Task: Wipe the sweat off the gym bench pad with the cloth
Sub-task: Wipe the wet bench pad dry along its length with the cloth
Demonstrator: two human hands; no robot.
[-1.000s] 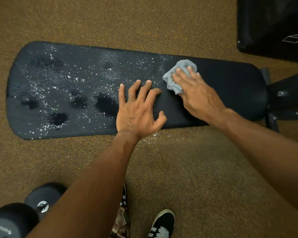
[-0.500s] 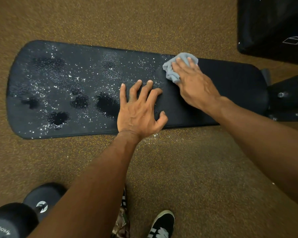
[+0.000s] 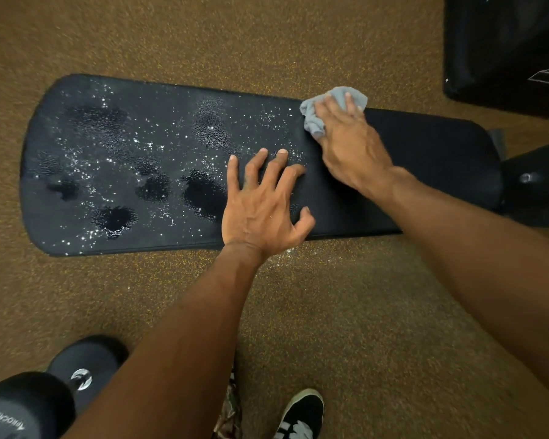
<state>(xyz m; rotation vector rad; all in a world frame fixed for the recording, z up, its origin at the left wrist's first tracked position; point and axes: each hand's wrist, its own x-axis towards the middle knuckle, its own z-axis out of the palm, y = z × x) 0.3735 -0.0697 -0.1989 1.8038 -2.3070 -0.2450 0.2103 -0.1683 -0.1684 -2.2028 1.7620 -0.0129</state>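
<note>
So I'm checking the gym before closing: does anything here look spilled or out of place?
Yes. The bench pad is wet: droplets and dark puddles cover its left part, unlike the dry right end. Droplets also speckle the floor beside the left hand. The right hand presses the cloth at the pad's far edge.

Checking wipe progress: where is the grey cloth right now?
In the head view, the crumpled grey cloth lies under the right hand on the far edge of the black bench pad, right of the sweat droplets.
</note>
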